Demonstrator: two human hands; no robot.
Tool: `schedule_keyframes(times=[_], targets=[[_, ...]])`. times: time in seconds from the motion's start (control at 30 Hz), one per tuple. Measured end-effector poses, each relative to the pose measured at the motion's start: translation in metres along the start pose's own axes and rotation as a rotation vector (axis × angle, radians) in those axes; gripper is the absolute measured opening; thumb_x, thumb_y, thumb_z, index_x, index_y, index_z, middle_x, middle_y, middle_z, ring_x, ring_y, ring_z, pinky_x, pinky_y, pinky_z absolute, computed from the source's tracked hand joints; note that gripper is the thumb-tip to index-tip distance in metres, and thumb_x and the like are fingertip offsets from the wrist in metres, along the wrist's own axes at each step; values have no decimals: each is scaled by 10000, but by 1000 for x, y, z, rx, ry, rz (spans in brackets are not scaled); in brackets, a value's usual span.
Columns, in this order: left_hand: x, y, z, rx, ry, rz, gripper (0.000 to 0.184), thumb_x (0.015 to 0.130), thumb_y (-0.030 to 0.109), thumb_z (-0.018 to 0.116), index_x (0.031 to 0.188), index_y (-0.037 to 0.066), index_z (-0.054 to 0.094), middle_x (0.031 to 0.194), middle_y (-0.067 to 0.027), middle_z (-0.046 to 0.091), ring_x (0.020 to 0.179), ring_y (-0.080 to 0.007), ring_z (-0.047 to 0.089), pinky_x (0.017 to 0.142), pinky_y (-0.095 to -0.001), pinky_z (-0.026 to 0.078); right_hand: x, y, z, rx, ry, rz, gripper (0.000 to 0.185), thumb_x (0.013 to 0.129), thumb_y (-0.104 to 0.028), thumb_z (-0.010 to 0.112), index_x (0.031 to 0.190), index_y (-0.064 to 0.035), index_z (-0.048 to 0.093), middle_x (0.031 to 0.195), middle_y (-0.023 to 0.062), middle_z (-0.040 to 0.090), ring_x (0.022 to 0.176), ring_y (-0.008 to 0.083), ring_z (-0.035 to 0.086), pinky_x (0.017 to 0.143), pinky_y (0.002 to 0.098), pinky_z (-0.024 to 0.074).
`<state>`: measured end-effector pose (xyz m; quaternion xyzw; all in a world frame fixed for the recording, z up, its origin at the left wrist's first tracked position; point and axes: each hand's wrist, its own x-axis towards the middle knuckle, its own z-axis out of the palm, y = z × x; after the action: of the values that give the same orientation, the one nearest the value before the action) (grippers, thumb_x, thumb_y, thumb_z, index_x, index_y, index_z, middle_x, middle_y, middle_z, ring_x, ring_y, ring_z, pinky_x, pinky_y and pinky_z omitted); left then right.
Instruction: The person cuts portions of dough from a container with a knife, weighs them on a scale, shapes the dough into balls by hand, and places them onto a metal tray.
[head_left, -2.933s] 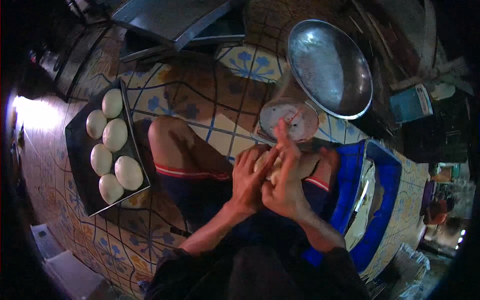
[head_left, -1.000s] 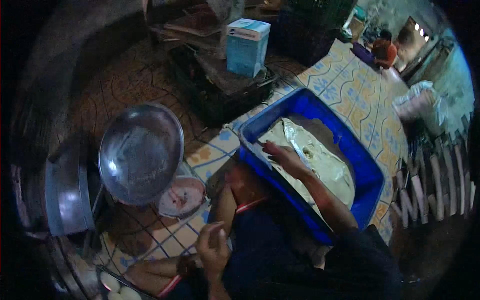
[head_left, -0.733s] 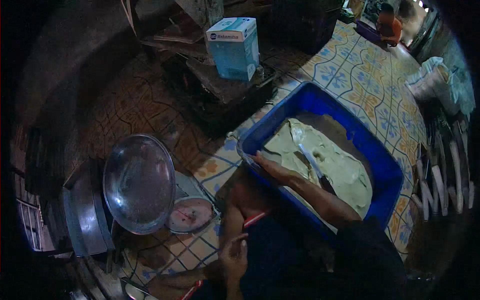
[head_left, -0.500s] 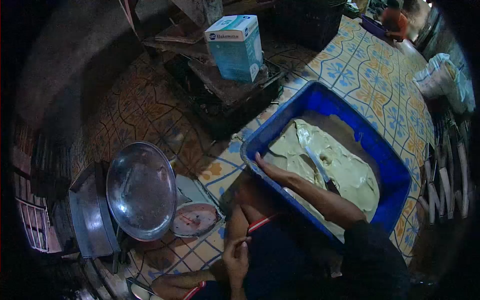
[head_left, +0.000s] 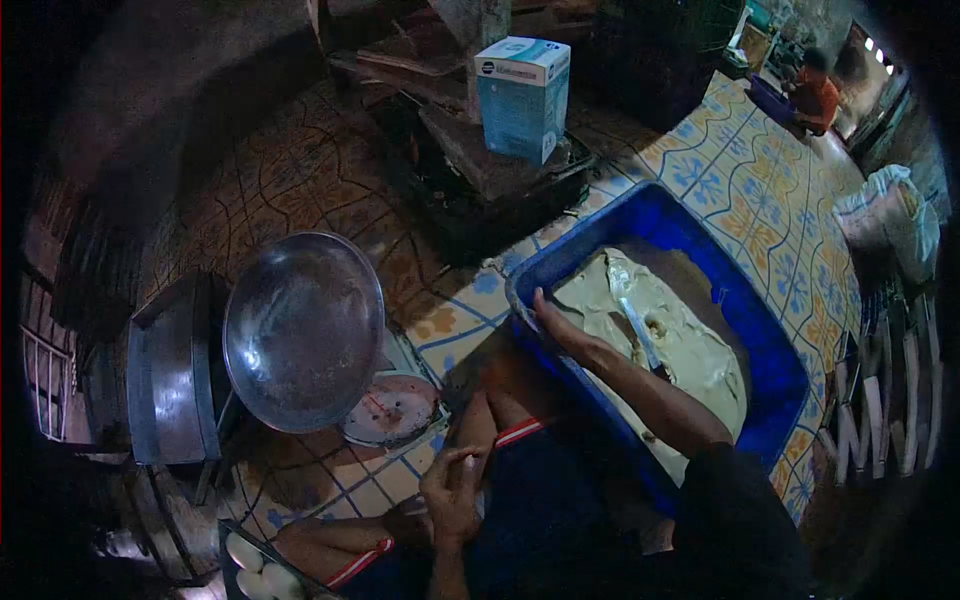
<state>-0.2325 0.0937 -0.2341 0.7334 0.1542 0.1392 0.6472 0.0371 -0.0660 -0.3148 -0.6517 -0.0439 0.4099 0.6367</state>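
My right hand (head_left: 562,325) is at the near left rim of a blue tub (head_left: 655,200), its thumb pointing up and its other fingers mostly hidden. Pale dough (head_left: 700,360) fills much of the tub floor. A blade with a dark handle (head_left: 637,327) lies on the dough, partly behind my right forearm. Low over my lap, my left hand (head_left: 452,495) has its fingers curled in and the thumb close to them. What it holds, if anything, cannot be made out.
A round metal pan (head_left: 303,335) sits on a scale (head_left: 392,408), with a metal tray (head_left: 170,380) to its left. Dough balls (head_left: 262,570) lie in a tray at bottom left. Behind stands a blue box (head_left: 523,105). Another person (head_left: 815,95) is far back right.
My hands have parted from the dough between them over my lap. The view has swung toward the blue tub, and my right hand has moved from over the dough to the tub's near left rim.
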Motion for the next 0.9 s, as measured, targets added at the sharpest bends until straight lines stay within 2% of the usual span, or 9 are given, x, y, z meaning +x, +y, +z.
schedule_keyframes(times=[0.2,0.23,0.3,0.37,0.5,0.6,0.73,0.8,0.9], targets=[[29,-8,-67,-429,963,144,290,940,185,510,1176,18,531,1114,-155,579,1090,-269,538,945,-435,425,-94,-94,28,749,-516,-291,873,882,-711,266,1460,-55,268,1540,134,196,1425,248,177,1152,386,129],[49,27,-80,-515,1129,83,350,939,228,532,1205,3,509,1149,-162,564,1142,-272,510,995,-437,386,-106,-119,59,469,-489,-447,855,890,-693,288,1452,-48,287,1539,136,198,1428,254,170,1152,395,132],[82,36,-108,-744,990,192,378,948,256,503,1235,11,506,1136,-140,570,1131,-278,501,1005,-430,362,-112,-155,120,-120,-569,-680,812,914,-647,313,1441,-29,306,1532,151,214,1429,272,166,1147,419,147],[106,37,-126,-335,855,137,357,937,163,485,1257,5,498,1142,-121,565,1066,-245,529,946,-384,415,-92,-191,187,-633,-774,-717,760,958,-568,302,1434,24,273,1510,208,234,1418,322,182,1140,472,163],[138,9,-133,-554,872,260,365,899,53,469,1257,-2,510,1115,-113,577,962,-203,559,838,-342,474,31,-167,276,-1628,-453,-758,736,967,-513,307,1448,34,205,1533,213,131,1419,359,138,1148,508,139],[139,30,-128,-647,1056,169,375,891,2,436,1255,-13,522,1023,-91,595,866,-174,571,724,-287,487,56,-140,297,-1838,-594,-1189,741,961,-487,362,1474,-4,132,1549,185,78,1428,356,101,1131,554,144],[126,14,-136,-753,1030,90,432,830,-63,417,1234,-27,566,1122,-124,612,936,-199,594,842,-310,470,52,-170,262,-2052,-913,-1244,686,931,-511,415,1491,-174,206,1548,178,98,1421,389,110,1116,592,146],[129,7,-139,-747,975,114,427,840,-47,437,1248,-20,558,1116,-128,611,933,-196,589,833,-312,476,42,-188,265,-2164,-709,-993,646,932,-540,391,1484,-242,234,1536,201,133,1419,395,117,1121,575,142],[139,4,-138,-573,1013,279,380,875,23,445,1240,-22,544,978,-95,627,789,-146,590,662,-262,488,70,-157,275,-1814,-189,-1094,704,947,-561,333,1474,-107,229,1521,260,115,1418,418,84,1133,542,105]])
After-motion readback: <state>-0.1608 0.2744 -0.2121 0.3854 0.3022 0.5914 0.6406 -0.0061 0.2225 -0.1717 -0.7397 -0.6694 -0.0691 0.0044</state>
